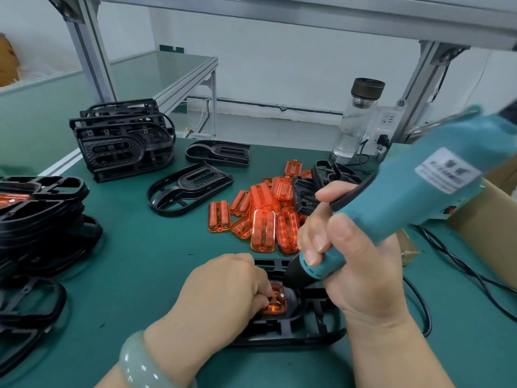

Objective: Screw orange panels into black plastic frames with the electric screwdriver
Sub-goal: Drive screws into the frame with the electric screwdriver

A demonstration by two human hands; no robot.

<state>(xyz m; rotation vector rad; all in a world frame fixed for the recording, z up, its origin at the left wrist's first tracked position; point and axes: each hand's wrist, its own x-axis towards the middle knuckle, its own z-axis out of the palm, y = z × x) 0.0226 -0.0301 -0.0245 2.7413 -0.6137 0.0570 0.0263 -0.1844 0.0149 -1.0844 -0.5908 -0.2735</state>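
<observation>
Item in work: one black plastic frame (279,329) lies flat at the near edge of the green counter (140,261), an orange panel (275,302) seated in its recess. The left hand (223,289) rests on it, fingers (261,292) pressed down on the panel's left part. The right hand (349,264) has its fingers wrapped around the teal electric screwdriver (391,208), tip set on a screw (282,295) at the panel's right part.

Progress, as judged: midway. Stack of frames (36,219) at near left shows orange inside at least one, so likely finished. Upright stack of bare frames (123,144) at far left and two loose frames (193,189) lying flat beyond the work appear not yet fitted. Heap of loose orange panels (263,217) at centre remains, with another black part (310,191) resting on its far right side.

Containers: glass bottle (355,121) with dark cap, far right, some clear liquid inside. Cardboard box (486,219) at right edge; contents not visible.
</observation>
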